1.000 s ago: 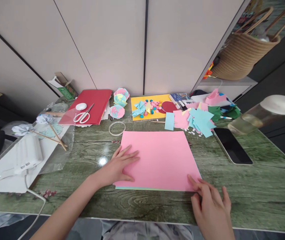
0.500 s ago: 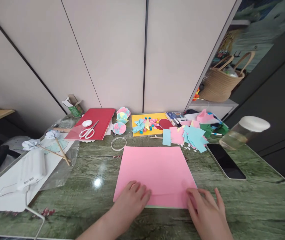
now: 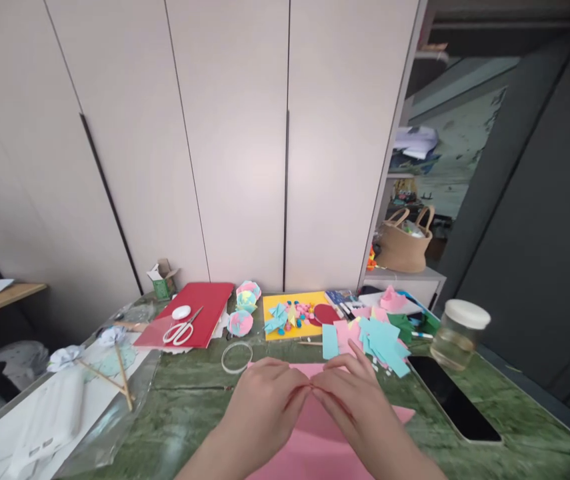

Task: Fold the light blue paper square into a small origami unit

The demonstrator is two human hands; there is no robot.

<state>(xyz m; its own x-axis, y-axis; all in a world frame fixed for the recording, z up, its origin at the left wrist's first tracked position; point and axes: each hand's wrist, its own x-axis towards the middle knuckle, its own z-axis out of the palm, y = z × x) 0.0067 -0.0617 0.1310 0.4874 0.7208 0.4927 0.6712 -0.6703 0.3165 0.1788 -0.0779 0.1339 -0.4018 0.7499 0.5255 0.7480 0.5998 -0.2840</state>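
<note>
A sheet of pink paper [image 3: 315, 453] lies in front of me, partly covered by both hands. One pink corner sticks out to the right of my right hand. My left hand [image 3: 267, 403] pinches at the paper with thumb and forefinger. Its fingertips meet those of my right hand [image 3: 357, 403], which is pinched closed on the paper too, with one finger raised. The exact spot they grip is mostly hidden behind the fingers. Just beyond my left hand lies a roll of clear tape [image 3: 237, 358].
White scissors [image 3: 179, 333] rest on a red folder [image 3: 209, 307] at the back left. Paper flowers [image 3: 241, 323], a yellow sheet [image 3: 277, 333] with small folded pieces and blue paper scraps [image 3: 382, 340] line the back. A phone [image 3: 455, 400] and a lidded jar [image 3: 457, 340] stand right.
Both hands have come together over the middle of the pink paper and closed on it; before, they lay apart near its front edge. The view has tilted upward.
</note>
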